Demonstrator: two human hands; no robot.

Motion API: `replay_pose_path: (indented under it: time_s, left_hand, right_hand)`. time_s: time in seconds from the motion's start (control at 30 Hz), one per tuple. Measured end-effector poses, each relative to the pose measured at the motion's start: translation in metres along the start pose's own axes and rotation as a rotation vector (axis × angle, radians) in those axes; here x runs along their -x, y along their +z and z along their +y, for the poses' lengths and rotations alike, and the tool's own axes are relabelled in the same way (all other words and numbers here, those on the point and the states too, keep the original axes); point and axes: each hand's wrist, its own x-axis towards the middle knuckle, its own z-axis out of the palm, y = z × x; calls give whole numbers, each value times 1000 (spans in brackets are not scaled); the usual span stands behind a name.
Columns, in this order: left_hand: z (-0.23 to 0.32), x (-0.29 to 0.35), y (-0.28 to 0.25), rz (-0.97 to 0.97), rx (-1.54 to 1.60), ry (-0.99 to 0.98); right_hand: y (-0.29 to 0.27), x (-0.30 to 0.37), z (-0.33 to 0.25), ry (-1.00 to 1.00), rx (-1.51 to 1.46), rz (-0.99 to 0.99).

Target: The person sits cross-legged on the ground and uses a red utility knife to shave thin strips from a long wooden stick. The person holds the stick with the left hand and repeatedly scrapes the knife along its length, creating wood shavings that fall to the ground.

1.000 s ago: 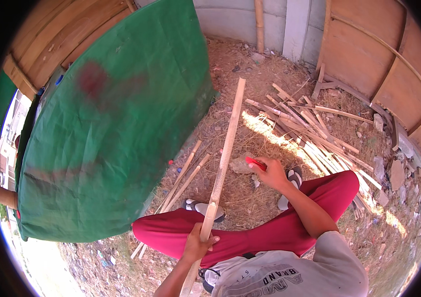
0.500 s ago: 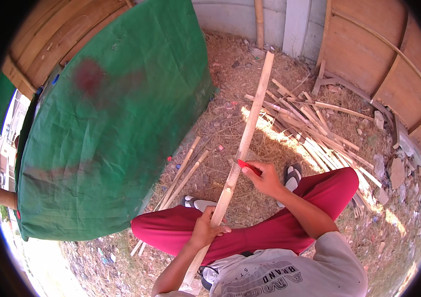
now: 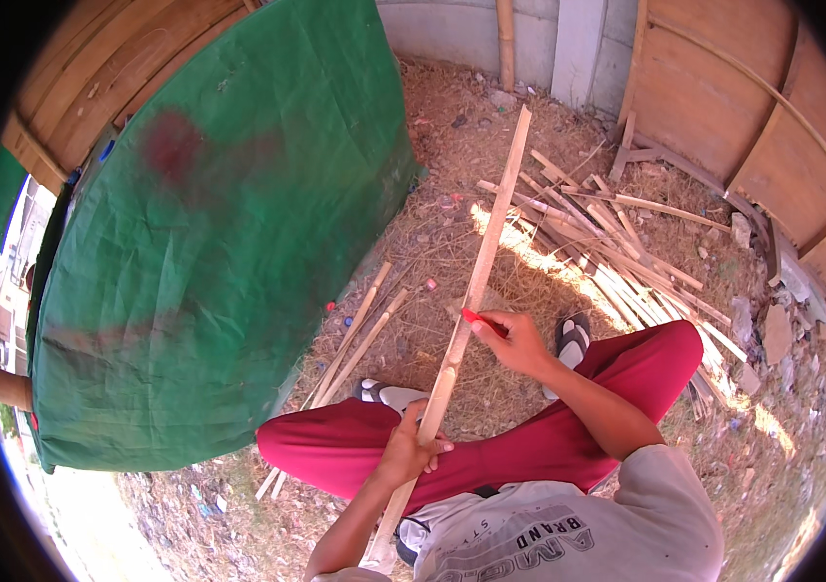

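Observation:
A long pale bamboo strip (image 3: 495, 233) slants across my lap, its top end pointing away from me and its lower end passing beside my waist. My left hand (image 3: 409, 450) is closed round its lower part, over my left thigh. In my right hand (image 3: 518, 344) is a tool with a red handle, which looks like a knife (image 3: 484, 322). The red end rests against the strip's right side, about midway along. Any blade is hardly visible here. A darker node ring shows on the strip between my two hands.
A pile of bamboo strips (image 3: 616, 254) lies on the ground to the far right. A few more strips (image 3: 362, 335) lie on the left, beside a large green tarp (image 3: 228, 252). Wooden panels (image 3: 723, 97) and a grey wall (image 3: 442, 31) stand behind. Dry grass and debris cover the ground.
My right hand and the red-handled tool have shifted slightly up and left along the strip. The strip has turned a little and shows a narrower face. My left hand keeps its grip.

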Motion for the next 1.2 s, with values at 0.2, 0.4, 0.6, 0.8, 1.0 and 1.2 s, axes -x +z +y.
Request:
replay_pose_path:
  time_s: [0.2, 0.4, 0.6, 0.8, 1.0, 1.2]
  left_hand:
    - [-15, 1, 4, 116, -108, 289]
    - [-5, 8, -5, -121, -31, 108]
    - [-6, 9, 13, 375, -394, 160]
    - [-1, 4, 15, 436, -548, 89]
    - [-15, -8, 15, 432, -529, 81]
    - [-8, -8, 11, 378, -524, 80]
  right_hand:
    - [3, 0, 10, 46, -37, -20]
    - [4, 1, 13, 53, -105, -54]
    - [0, 3, -6, -46, 213, -49]
    - [9, 22, -18, -361, 361, -36]
    - [13, 27, -18, -354, 373, -50]
    - [14, 28, -12, -292, 438, -141]
